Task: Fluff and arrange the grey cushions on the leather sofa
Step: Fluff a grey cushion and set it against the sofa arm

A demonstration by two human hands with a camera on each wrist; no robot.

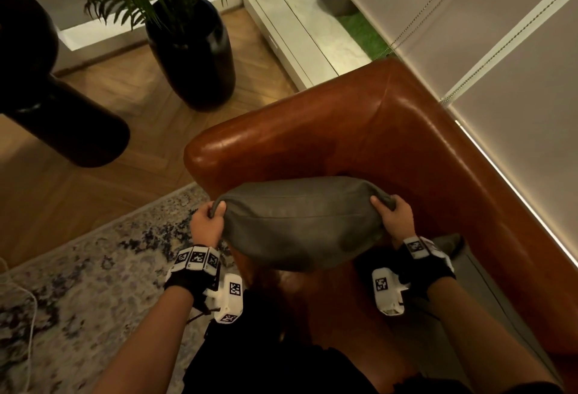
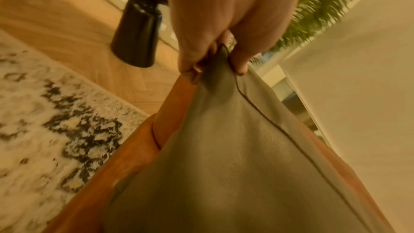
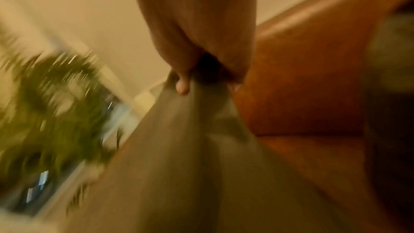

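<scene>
A grey cushion [image 1: 300,221] hangs over the seat corner of the brown leather sofa [image 1: 344,131], held up by both top corners. My left hand [image 1: 209,218] pinches its left corner, and the left wrist view shows the left hand [image 2: 215,59] bunching the cushion [image 2: 235,166] fabric between thumb and fingers. My right hand [image 1: 392,213] grips the right corner; the blurred right wrist view shows the right hand [image 3: 201,75] closed round the cushion [image 3: 190,166] corner. A second grey cushion [image 1: 453,246] lies on the seat behind my right wrist, mostly hidden.
A tall black planter [image 1: 194,52] with a green palm stands on the wooden floor left of the sofa arm. A dark rounded object [image 1: 47,96] fills the left edge. A patterned rug [image 1: 78,284] lies in front. Window blinds [image 1: 500,49] run behind the sofa back.
</scene>
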